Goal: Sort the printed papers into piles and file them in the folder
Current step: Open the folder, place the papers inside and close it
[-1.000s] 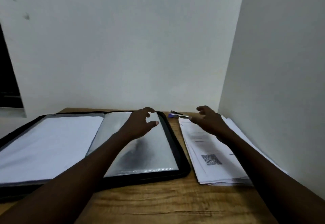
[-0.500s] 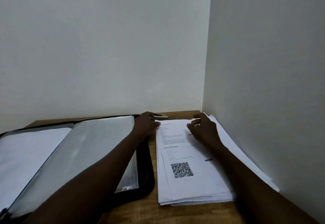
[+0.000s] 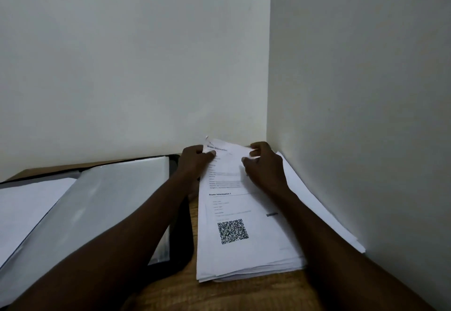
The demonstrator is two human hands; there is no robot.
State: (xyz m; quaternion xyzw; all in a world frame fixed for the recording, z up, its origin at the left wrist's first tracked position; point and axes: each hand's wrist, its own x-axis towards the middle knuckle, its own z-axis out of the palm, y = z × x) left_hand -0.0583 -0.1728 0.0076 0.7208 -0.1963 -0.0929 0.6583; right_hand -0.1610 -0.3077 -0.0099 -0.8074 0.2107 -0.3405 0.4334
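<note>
Top sheet lifting off the pile, both grips on its far edge.

On the left the folder [image 3: 102, 213] lies open on the wooden table [image 3: 244, 293], with a soft black rim and glossy clear sleeves, one of them over a plain white page. My left grip [image 3: 195, 161], which hovered above the folder a second ago, now pinches the far left corner of the top sheet [image 3: 227, 188]. It is thin printed paper with a QR code low on it, its far edge curled up off the stack of papers [image 3: 249, 270], which lies loosely fanned against the right wall. My right grip [image 3: 266, 166] pinches the far right edge. I judge the sorting has only just begun, with no piles made yet.
</note>
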